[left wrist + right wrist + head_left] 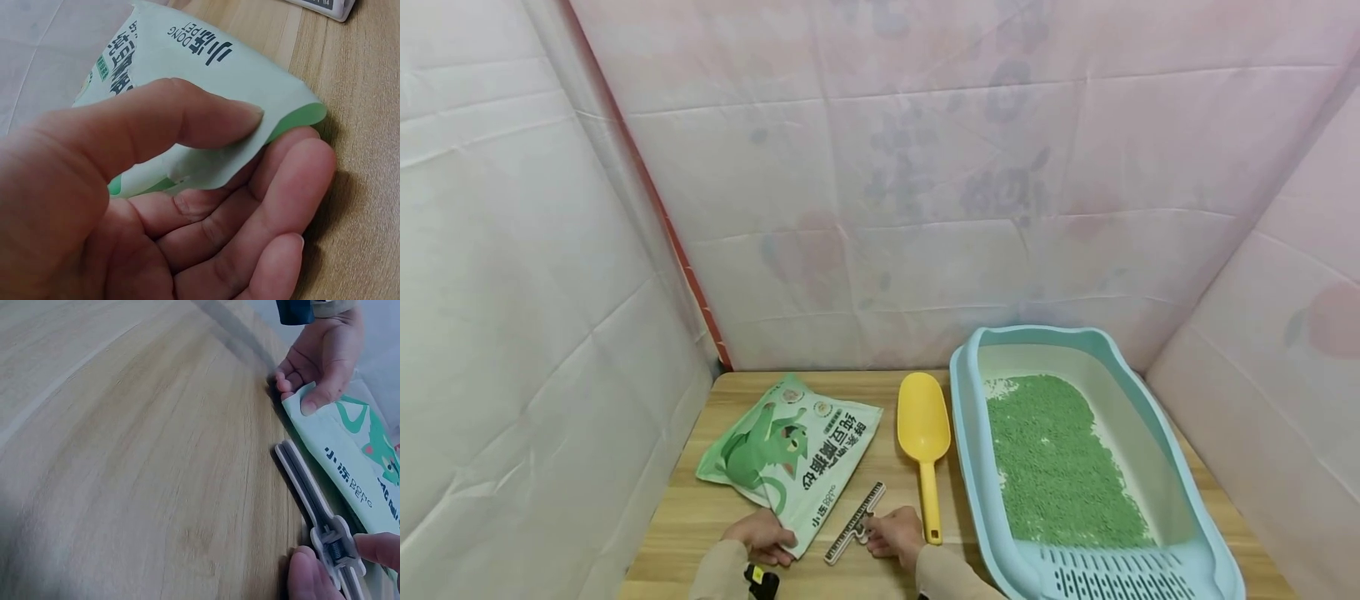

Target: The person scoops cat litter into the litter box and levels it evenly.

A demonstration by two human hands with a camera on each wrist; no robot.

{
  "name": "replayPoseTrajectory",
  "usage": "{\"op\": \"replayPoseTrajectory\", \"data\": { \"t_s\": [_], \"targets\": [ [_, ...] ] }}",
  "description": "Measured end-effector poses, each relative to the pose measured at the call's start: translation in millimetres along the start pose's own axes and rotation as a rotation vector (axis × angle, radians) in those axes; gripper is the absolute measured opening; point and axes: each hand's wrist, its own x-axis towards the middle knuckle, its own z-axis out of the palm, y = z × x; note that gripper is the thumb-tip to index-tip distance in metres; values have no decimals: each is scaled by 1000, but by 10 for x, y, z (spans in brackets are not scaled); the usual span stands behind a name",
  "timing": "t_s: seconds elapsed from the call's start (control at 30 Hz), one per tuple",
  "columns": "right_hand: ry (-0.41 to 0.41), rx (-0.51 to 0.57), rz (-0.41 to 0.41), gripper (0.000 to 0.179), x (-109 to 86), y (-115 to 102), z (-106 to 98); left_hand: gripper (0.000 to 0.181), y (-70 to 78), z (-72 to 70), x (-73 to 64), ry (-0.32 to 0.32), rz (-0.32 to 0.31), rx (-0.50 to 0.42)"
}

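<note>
A left sleeve (718, 571) and a right sleeve (953, 579) enter at 6 o'clock, nearest the camera; 12 o'clock is toward the back wall (925, 275). At the left cuff sits a black wrist device (762, 581) with a yellow mark. The left hand (762, 537) pinches the near corner of a pale green bag (827, 467) – thumb on top, fingers beneath – and the corner curls between them. The right hand (895, 535) pinches a long bar clip (854, 523) at its spring section, thumb and fingertips on opposite sides. The clip runs from 7 to 1 o'clock and is positioned just beside the bag, at the bag's 4 o'clock. The bag lies on the wooden table (673, 529), its printed face up, showing a green cat and dark lettering. At 1 o'clock from the right hand lies a yellow scoop (922, 421), bowl toward 12, handle toward 6. At the scoop's 3 o'clock stands a blue-rimmed litter box (970, 467) holding green granules (1060, 462); its slotted panel (1123, 575) faces 6 o'clock. Pale printed sheeting forms the back wall, with a red strip (651, 192) at 10 to 11 o'clock.
</note>
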Motion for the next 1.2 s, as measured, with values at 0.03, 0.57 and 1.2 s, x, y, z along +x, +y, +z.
{"op": "replayPoseTrajectory", "data": {
  "t_s": [0.03,0.57,1.2],
  "targets": [
    [-2,-9,-5,16,-1,2,-2,15,0,-3,1,-4,-3,-3],
    [-34,-42,-18,20,-35,45,-23,15,24,-12,-9,24,-24,13],
    [-37,-94,-21,18,-99,-3,-28,14,0,12,-4,19,-25,-24]
  ]
}}
